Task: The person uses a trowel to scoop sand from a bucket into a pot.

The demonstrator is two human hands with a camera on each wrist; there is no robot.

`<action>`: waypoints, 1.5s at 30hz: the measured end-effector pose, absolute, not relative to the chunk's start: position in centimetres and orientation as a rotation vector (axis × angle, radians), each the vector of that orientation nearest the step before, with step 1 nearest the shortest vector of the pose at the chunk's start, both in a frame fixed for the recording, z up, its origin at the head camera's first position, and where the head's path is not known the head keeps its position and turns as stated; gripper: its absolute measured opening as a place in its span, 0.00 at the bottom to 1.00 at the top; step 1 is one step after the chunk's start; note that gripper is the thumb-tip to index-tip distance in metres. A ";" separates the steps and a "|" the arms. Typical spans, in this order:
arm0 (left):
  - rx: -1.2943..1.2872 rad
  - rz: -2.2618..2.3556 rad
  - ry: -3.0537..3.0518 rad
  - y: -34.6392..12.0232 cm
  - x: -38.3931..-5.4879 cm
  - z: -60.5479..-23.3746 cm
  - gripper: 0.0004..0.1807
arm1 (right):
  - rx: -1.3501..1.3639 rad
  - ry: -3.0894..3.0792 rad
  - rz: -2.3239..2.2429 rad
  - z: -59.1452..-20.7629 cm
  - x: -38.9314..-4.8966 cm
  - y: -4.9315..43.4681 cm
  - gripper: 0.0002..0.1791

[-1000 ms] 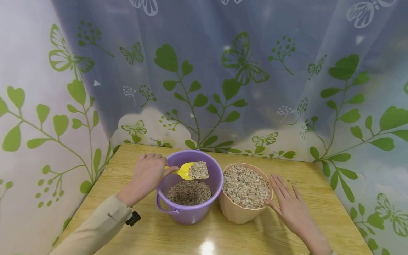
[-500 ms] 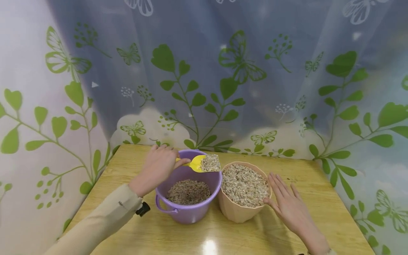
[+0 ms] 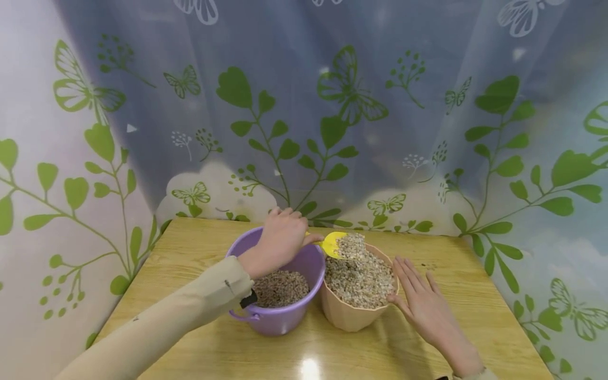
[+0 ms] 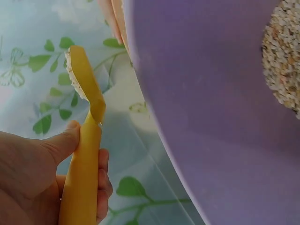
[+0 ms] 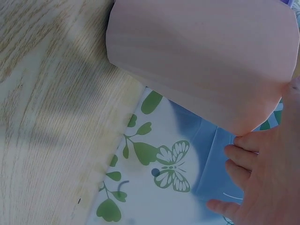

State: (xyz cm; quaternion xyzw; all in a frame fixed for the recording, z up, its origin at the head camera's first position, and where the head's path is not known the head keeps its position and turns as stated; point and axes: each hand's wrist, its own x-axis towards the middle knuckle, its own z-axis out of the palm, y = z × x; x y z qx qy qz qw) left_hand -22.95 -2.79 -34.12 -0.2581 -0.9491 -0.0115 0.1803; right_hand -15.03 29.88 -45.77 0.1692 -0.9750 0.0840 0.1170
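My left hand (image 3: pixel 280 240) grips the handle of a yellow toy shovel (image 3: pixel 332 245), its fingers curled round it in the left wrist view. A heap of small pale gravel (image 3: pixel 351 246) lies on the blade, which is over the back left part of a peach ribbed pot (image 3: pixel 349 316). Gravel fills that pot nearly to the rim. Below my left forearm stands a purple bucket (image 3: pixel 285 322) with a lower layer of gravel (image 3: pixel 282 289) inside. My right hand (image 3: pixel 425 306), fingers straight, rests against the right side of the pot's rim.
Both containers stand side by side on a wooden table (image 3: pixel 190 343). A curtain (image 3: pixel 285 132) printed with leaves and butterflies hangs right behind the table and along its sides. A few dark specks lie on the tabletop beyond the right hand.
My left hand has carried the loaded shovel rightward, from above the purple bucket to above the peach pot. My right hand has stayed at the pot's rim.
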 end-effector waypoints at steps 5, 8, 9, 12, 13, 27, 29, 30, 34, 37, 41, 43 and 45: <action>-0.778 0.061 -2.704 -0.4 -23.4 -34.3 0.29 | 0.499 -2.827 0.233 -45.8 -15.0 29.8 0.44; -0.795 0.107 -2.753 0.9 -23.6 -34.4 0.30 | 0.500 -2.822 0.233 -45.7 -15.0 29.7 0.43; -0.801 0.128 -2.772 1.3 -23.7 -34.4 0.30 | 0.499 -2.824 0.232 -45.7 -14.9 29.7 0.43; -0.818 0.205 -2.830 2.4 -23.9 -34.6 0.31 | 0.489 -2.836 0.233 -45.6 -14.9 29.6 0.43; -0.826 0.237 -2.846 2.7 -24.0 -34.7 0.31 | 0.486 -2.842 0.232 -45.5 -14.8 29.6 0.43; -0.995 0.469 -2.743 5.6 -24.3 -34.8 0.26 | 0.491 -2.836 0.262 -45.6 -14.8 29.7 0.43; -1.009 0.494 -2.734 5.7 -24.2 -34.6 0.25 | 0.490 -2.841 0.263 -45.6 -14.8 29.7 0.43; -1.016 0.507 -2.734 5.8 -24.2 -34.4 0.25 | 0.490 -2.842 0.267 -45.6 -14.8 29.7 0.43; -1.017 0.568 -2.735 5.6 -24.1 -33.7 0.24 | 0.491 -2.836 0.275 -45.7 -14.8 29.7 0.43; -1.019 0.626 -2.705 5.3 -24.1 -33.2 0.24 | 0.484 -2.843 0.285 -45.8 -14.9 29.7 0.43; -1.021 0.711 -2.640 4.8 -24.1 -32.6 0.24 | 0.469 -2.875 0.295 -45.8 -14.9 29.8 0.43; -1.015 0.737 -2.615 4.5 -24.1 -32.3 0.24 | 0.467 -2.883 0.299 -45.8 -14.9 29.7 0.43; -1.009 0.760 -2.599 4.2 -24.1 -32.1 0.24 | 0.473 -2.875 0.300 -45.7 -14.8 29.7 0.43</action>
